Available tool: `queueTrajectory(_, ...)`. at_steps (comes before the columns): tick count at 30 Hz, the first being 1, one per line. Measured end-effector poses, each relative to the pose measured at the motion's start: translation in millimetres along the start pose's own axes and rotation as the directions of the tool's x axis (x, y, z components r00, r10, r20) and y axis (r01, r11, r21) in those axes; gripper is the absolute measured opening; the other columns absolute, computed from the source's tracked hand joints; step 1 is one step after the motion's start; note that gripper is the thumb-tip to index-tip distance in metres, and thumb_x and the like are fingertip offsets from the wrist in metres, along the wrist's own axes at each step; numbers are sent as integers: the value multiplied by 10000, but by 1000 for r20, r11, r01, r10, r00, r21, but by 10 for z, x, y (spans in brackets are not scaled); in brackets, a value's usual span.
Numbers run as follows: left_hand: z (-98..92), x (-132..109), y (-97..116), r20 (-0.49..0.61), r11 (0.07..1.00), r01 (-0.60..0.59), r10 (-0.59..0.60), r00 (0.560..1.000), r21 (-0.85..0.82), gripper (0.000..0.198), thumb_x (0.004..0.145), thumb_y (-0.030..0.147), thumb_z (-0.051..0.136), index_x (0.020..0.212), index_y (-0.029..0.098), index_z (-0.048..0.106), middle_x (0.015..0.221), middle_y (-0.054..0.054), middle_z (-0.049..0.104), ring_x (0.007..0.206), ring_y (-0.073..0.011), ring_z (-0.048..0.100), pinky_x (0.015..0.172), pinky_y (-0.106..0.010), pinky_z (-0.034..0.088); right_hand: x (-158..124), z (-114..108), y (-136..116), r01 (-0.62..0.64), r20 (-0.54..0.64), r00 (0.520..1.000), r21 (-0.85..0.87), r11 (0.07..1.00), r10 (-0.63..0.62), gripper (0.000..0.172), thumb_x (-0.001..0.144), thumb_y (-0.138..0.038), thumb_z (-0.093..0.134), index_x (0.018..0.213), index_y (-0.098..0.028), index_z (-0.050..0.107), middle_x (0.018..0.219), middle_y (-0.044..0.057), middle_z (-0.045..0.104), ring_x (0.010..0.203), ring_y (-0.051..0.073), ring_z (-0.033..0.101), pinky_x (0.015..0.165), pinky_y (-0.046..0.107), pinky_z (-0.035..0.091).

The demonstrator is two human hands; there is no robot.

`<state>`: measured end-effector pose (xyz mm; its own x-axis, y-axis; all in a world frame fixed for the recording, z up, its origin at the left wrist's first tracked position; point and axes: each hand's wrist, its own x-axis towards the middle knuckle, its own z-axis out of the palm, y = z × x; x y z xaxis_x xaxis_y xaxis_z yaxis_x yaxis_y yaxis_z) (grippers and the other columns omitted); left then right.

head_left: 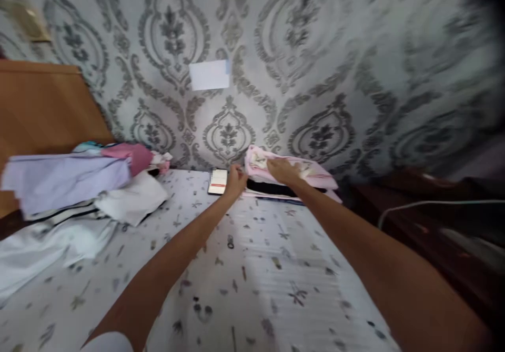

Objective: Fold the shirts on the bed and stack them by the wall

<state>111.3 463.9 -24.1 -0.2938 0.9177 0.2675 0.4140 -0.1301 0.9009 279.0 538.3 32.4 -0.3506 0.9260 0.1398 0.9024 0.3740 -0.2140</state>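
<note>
A stack of folded clothes (272,188) lies against the wall at the far side of the bed, with pink and white pieces on top and a black layer below. My right hand (284,171) rests on the top pink garment (315,169), fingers spread over the cloth. At the stack's left edge, my left hand (236,181) has its fingers curled together; what they grip, if anything, cannot be made out. Just left of that hand is a phone (218,182) with a lit screen.
Loose clothes, among them a lilac garment (71,176) and a white one (134,199), are heaped at the left by a wooden headboard (47,104). A patterned sheet (244,289) covers the bed. Dark furniture with a pale cable (434,202) stands at the right.
</note>
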Motion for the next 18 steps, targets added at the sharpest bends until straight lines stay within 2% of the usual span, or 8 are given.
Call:
queueTrajectory(2,-276,-289,-132,46,991,-8,2,999,132,273,975,340,594,1207,200,620,1192,-88,650,959,-187,655,832,-385,583,31,18,-3,13,-15,1000,-1,1000,-13,465,1032,-317,325,1416,-203,561,1537,171,469,1397,393,395,1084,764,162)
queueTrajectory(4,-655,-569,-209,73,958,-41,21,997,283,214,937,228,623,1151,237,628,1129,-64,666,923,-177,659,812,-352,582,25,11,-32,20,-43,999,-9,1000,-21,466,1026,-305,320,1391,-189,586,1504,202,498,1393,396,407,1079,753,171)
queueTrajectory(6,-1108,-795,-233,88,900,-97,66,994,424,248,878,129,629,1075,280,631,1084,-37,662,939,-191,661,818,-353,578,-3,-4,-77,14,-88,996,-20,1000,-15,459,1015,-297,332,1347,-178,625,1440,236,550,1372,406,435,1066,751,172)
queueTrajectory(9,-1825,-986,-177,77,769,-147,127,989,622,256,847,82,584,1018,267,628,1135,-53,637,1103,-252,617,944,-422,531,-66,-25,-159,-22,-182,983,-30,999,17,453,996,-319,357,1264,-150,679,1349,286,596,1303,450,497,1017,761,225)
queueTrajectory(11,-2265,-1019,-97,29,670,-128,158,987,731,269,852,60,532,1053,217,620,1221,-105,608,1221,-299,543,1036,-477,459,-140,-24,-222,-44,-271,962,-28,999,35,447,983,-321,371,1261,-142,672,1345,283,593,1269,458,525,1022,728,273)
queueTrajectory(13,-2649,-992,-8,-43,581,-70,178,983,811,277,878,75,490,1113,173,600,1277,-159,576,1278,-334,483,1074,-517,399,-260,-2,-291,-4,-396,918,-24,1000,-6,419,952,-284,407,1262,-159,661,1368,254,584,1256,442,542,1043,658,333)
queueTrajectory(16,-3134,-860,105,-177,493,68,177,968,867,281,942,188,455,1194,133,565,1300,-210,552,1292,-358,459,1075,-519,378,-540,69,-416,183,-533,829,-24,983,-167,389,902,-243,439,1183,-157,694,1349,225,611,1241,413,567,1028,585,422)
queueTrajectory(18,-3422,-719,152,-293,464,197,145,945,863,340,969,243,420,1260,106,532,1312,-241,542,1286,-365,476,1044,-497,409,-793,130,-512,337,-542,792,5,941,-281,368,902,-270,431,1091,-159,727,1278,203,661,1203,375,606,1010,556,466)
